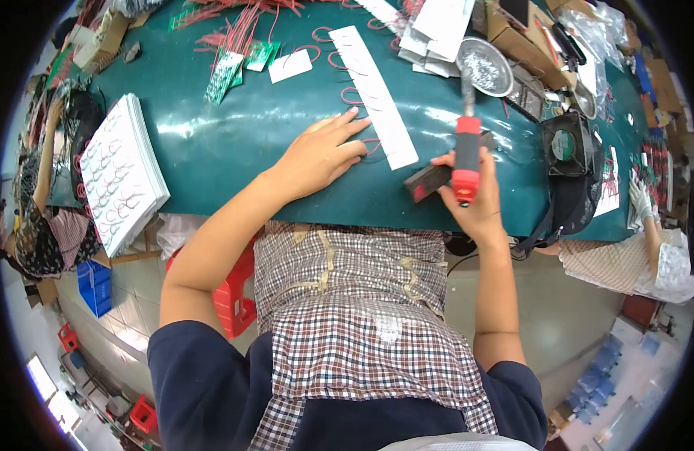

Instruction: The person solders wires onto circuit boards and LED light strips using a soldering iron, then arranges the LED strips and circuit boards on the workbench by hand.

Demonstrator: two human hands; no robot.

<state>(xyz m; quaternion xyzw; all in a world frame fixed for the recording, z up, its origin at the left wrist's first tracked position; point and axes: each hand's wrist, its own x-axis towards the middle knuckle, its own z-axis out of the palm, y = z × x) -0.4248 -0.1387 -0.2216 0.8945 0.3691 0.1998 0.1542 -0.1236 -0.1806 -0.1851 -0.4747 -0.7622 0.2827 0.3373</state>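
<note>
My left hand (pixel 321 155) lies flat on the green table, its fingers stretched toward the edge of a long white strip (pixel 373 98). Red wire loops (pixel 352 96) stick out from the strip's left side, close to those fingertips. My right hand (pixel 478 214) is closed around the red and dark-grey handle of what looks like a soldering iron (pixel 466 158), its metal shaft pointing away from me. Beneath the handle a dark bar-shaped block (pixel 428 183) lies slantwise next to my fingers. The iron's tip cannot be made out against a round metal dish (pixel 485 68) of silvery bits.
A thick stack of white panels with red wire loops (pixel 125 173) stands at the left. Green circuit boards (pixel 225 75), a small white board (pixel 290 67) and red wires lie at the back. To the right are a black fan (pixel 566 143) and a cardboard box (pixel 531 41). Other people sit at both sides.
</note>
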